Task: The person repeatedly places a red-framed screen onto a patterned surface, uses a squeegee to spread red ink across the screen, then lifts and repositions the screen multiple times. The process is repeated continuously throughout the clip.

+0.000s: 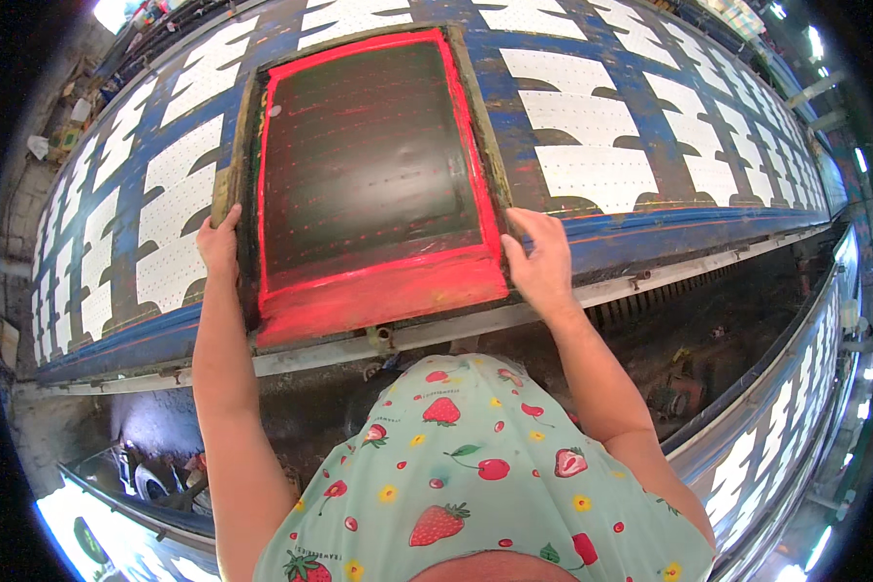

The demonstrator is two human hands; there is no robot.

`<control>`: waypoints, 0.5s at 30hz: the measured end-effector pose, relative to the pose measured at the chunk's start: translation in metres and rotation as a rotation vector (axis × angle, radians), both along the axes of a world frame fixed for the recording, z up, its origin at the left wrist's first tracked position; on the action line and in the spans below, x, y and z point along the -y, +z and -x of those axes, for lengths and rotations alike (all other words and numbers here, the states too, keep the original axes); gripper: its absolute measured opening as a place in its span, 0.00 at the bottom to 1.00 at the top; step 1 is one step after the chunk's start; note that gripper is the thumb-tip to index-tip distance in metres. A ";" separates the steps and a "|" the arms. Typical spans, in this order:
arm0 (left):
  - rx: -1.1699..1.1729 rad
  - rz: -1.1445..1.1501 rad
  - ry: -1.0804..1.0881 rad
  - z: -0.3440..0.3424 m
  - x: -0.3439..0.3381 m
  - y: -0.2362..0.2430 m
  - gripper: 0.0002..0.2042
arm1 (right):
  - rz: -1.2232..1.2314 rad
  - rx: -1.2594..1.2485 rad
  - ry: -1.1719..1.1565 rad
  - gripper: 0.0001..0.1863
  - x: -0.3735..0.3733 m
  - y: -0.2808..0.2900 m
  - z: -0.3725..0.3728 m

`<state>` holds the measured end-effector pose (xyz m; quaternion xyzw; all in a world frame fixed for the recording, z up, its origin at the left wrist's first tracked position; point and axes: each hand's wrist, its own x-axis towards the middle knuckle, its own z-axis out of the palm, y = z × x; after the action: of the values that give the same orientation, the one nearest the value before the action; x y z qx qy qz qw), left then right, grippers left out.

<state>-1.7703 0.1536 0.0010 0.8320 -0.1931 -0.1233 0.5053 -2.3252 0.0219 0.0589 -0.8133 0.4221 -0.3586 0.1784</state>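
A screen printing frame (378,308) lies over the long table, its dark mesh bordered with wet-looking red ink. The ink is thickest along the near edge. My left hand (220,242) is closed on the frame's left side near its front corner, thumb on top. At the right side, near the front corner, my right hand (541,260) grips the frame with its fingers curled; some fingertips are hidden. Beside the frame on both sides lie white dotted cut pieces (592,131) in rows.
The blue, stained table (640,231) curves away left and right, with a pale metal rail (417,338) along its near edge. A second table with white pieces (781,427) stands at the lower right. Dark machinery parts (160,485) sit low at the left.
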 end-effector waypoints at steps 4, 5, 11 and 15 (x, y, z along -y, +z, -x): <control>-0.034 0.003 0.035 0.000 0.012 0.005 0.26 | -0.467 -0.004 -0.099 0.33 0.038 -0.020 0.022; -0.044 0.019 0.022 0.001 0.013 0.005 0.25 | -0.600 0.090 -0.088 0.34 0.042 -0.025 0.021; -0.085 0.004 0.025 0.000 0.012 0.008 0.23 | -0.552 0.094 -0.064 0.39 0.042 -0.036 0.003; -0.140 0.090 -0.014 0.001 0.010 0.006 0.21 | -0.466 0.031 -0.130 0.38 0.038 -0.035 -0.007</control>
<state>-1.7708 0.1432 0.0075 0.7964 -0.1686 -0.1758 0.5535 -2.3178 -0.0160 0.0239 -0.7158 0.5420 -0.2747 0.3442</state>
